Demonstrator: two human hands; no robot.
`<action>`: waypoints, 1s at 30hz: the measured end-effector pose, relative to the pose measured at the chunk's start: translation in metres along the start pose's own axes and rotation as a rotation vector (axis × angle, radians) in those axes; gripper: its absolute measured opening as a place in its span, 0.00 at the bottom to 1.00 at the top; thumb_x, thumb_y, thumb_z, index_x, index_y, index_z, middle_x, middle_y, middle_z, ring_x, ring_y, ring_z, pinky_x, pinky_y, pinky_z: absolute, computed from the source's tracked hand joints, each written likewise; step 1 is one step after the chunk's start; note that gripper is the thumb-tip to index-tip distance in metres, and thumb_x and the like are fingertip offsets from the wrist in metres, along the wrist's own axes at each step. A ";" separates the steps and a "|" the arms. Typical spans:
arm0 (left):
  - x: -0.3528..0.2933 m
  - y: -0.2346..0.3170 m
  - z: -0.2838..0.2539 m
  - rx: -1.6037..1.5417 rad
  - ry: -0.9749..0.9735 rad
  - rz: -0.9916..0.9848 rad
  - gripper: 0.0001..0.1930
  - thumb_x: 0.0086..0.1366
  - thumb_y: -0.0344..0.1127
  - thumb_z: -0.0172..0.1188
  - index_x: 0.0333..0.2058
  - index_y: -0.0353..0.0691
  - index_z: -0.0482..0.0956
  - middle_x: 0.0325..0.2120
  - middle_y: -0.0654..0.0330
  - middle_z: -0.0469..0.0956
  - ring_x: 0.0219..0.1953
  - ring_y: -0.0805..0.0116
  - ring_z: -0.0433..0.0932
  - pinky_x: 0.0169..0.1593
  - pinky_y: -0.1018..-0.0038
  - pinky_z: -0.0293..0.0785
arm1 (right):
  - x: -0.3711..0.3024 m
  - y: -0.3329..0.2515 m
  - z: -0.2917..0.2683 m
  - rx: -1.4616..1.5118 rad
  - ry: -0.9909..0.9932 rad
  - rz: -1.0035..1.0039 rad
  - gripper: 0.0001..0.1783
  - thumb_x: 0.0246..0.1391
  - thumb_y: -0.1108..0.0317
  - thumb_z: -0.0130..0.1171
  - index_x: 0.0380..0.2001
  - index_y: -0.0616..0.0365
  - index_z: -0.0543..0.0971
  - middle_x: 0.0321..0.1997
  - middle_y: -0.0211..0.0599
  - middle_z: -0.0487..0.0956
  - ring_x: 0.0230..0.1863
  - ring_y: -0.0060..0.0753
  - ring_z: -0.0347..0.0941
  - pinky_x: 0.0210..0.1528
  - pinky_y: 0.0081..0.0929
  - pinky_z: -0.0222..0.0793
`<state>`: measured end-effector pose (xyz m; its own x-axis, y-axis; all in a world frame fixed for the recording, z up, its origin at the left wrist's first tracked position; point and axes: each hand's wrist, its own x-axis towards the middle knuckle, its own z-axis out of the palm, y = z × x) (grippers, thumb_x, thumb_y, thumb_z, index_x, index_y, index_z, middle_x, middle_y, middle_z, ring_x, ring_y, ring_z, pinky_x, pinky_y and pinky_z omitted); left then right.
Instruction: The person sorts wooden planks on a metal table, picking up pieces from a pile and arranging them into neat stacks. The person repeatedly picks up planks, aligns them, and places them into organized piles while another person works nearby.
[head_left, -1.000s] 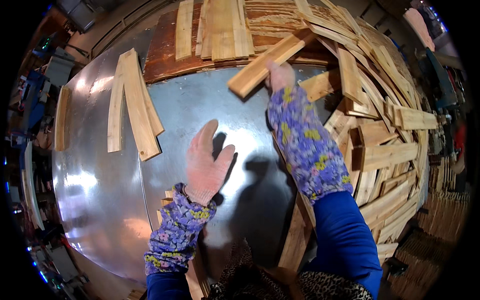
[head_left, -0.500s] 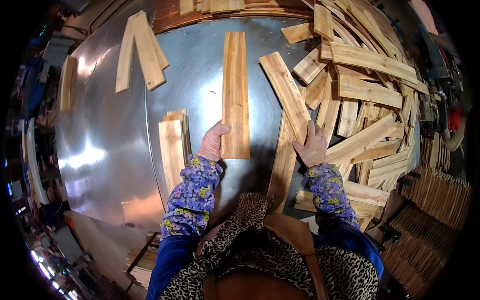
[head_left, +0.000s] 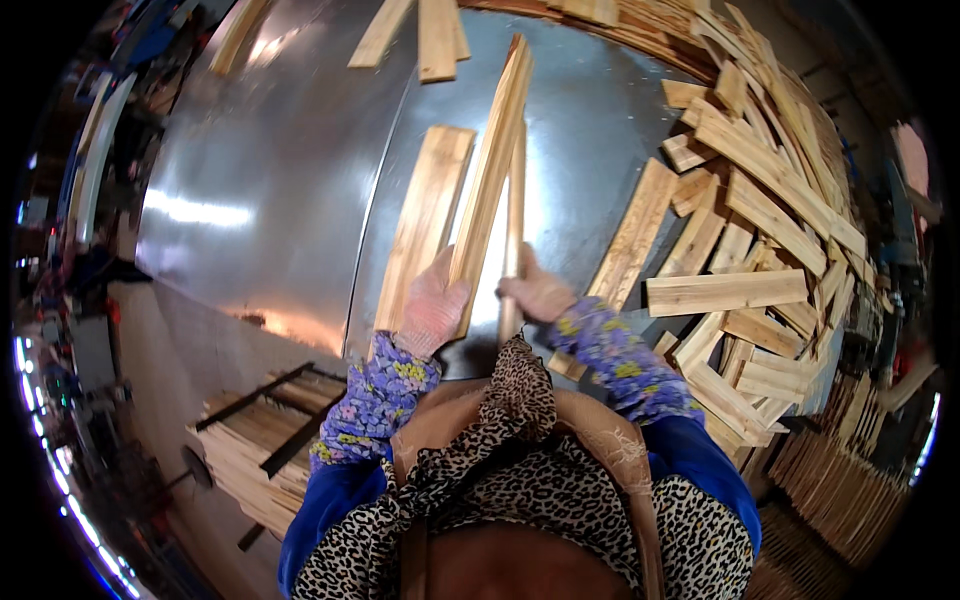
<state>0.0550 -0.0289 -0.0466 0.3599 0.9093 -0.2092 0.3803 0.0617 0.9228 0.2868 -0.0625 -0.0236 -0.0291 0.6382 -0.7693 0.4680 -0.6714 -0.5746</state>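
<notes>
My left hand [head_left: 437, 305], in a pale glove, is closed round the lower part of a long wooden board [head_left: 489, 180] tipped up on its edge. A second narrow board [head_left: 515, 220], seen nearly edge-on, is gripped near its lower end by my right hand [head_left: 540, 291]. These two boards stand close together at the top and spread apart toward my hands. Just left of them, a short stack of boards [head_left: 425, 220] lies on the metal tabletop [head_left: 290, 180], partly behind my left hand.
A large heap of loose boards [head_left: 770, 200] covers the right side of the table, with one board [head_left: 632, 235] at its near left edge. Several boards [head_left: 437, 40] lie at the far side. Stacked boards [head_left: 260, 430] stand low on the left, below the table edge.
My right hand has taken up a board from the right and brought it beside the left one. The left board has turned from flat onto its edge. The view has shifted.
</notes>
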 end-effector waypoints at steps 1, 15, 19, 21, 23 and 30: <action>-0.004 0.014 -0.009 0.014 0.016 -0.017 0.32 0.70 0.36 0.59 0.70 0.27 0.72 0.52 0.47 0.87 0.53 0.58 0.85 0.58 0.67 0.79 | 0.007 -0.007 0.039 -0.046 0.016 -0.099 0.56 0.67 0.44 0.59 0.84 0.65 0.46 0.67 0.69 0.78 0.69 0.64 0.77 0.72 0.45 0.72; 0.045 0.067 -0.115 0.892 0.126 1.006 0.33 0.64 0.52 0.70 0.65 0.50 0.76 0.63 0.52 0.77 0.65 0.48 0.77 0.74 0.49 0.68 | 0.043 -0.087 -0.001 0.414 -0.098 -0.514 0.35 0.58 0.58 0.72 0.65 0.66 0.79 0.56 0.44 0.87 0.56 0.38 0.85 0.65 0.37 0.78; 0.083 0.064 -0.175 1.294 -0.010 1.349 0.34 0.62 0.48 0.72 0.67 0.54 0.76 0.57 0.55 0.79 0.63 0.53 0.78 0.76 0.47 0.63 | -0.002 -0.112 0.021 0.016 -0.154 -0.530 0.35 0.64 0.54 0.70 0.68 0.65 0.79 0.59 0.44 0.86 0.63 0.39 0.81 0.70 0.33 0.74; 0.065 0.046 -0.185 1.402 -0.165 0.825 0.35 0.61 0.37 0.71 0.69 0.50 0.75 0.56 0.54 0.80 0.60 0.52 0.79 0.72 0.51 0.67 | -0.002 -0.098 0.013 -0.148 0.121 -0.498 0.37 0.69 0.46 0.66 0.72 0.59 0.77 0.69 0.49 0.82 0.70 0.43 0.77 0.75 0.34 0.69; 0.053 0.007 -0.206 1.315 -0.115 0.534 0.47 0.54 0.42 0.77 0.74 0.48 0.69 0.60 0.50 0.80 0.64 0.51 0.78 0.70 0.54 0.70 | 0.002 -0.043 -0.015 0.083 0.478 -0.564 0.32 0.73 0.53 0.64 0.73 0.59 0.76 0.71 0.49 0.80 0.73 0.40 0.75 0.76 0.34 0.68; 0.031 -0.136 -0.257 1.092 0.096 -0.483 0.56 0.60 0.65 0.71 0.79 0.43 0.59 0.69 0.43 0.74 0.71 0.42 0.73 0.73 0.54 0.70 | -0.057 0.218 -0.047 -0.135 0.966 0.089 0.38 0.64 0.48 0.68 0.74 0.47 0.75 0.69 0.53 0.81 0.71 0.54 0.76 0.75 0.44 0.68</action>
<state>-0.2048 0.0968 -0.0949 -0.0665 0.9182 -0.3905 0.9977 0.0652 -0.0164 0.4320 -0.2281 -0.0920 0.7187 0.6614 -0.2144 0.5322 -0.7217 -0.4426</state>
